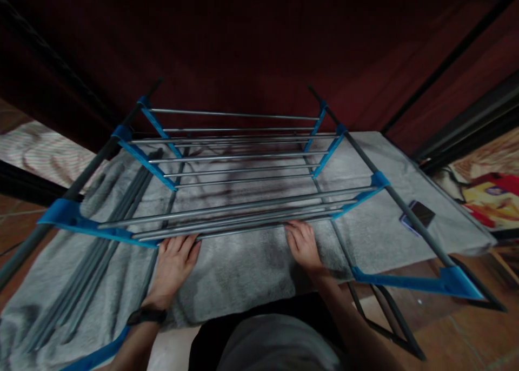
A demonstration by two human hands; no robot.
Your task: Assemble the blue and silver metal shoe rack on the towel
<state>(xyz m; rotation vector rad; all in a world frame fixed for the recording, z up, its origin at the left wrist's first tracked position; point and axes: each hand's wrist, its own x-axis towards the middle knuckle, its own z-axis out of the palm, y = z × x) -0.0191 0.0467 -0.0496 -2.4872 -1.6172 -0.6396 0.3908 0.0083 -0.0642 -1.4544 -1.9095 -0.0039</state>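
A shoe rack of grey metal tubes and blue plastic brackets lies in front of me on a grey blanket. My left hand [175,260] curls its fingers over the nearest metal tube [243,231], close to the blue left bracket [109,231]. On the same tube, further right, the fingers of my right hand [303,245] are bent over it, short of the blue right bracket [357,202]. Both thumbs point inward. The undersides of my fingers are hidden. Further shelf tubes [239,171] span the frame beyond.
Several loose grey tubes [97,263] lie on the grey blanket [231,279] at left. A phone [419,215] rests right of the frame. Another blue bracket [405,282] sticks out toward me at right. A dark red curtain [243,46] hangs behind; a red-and-yellow package [492,198] is at far right.
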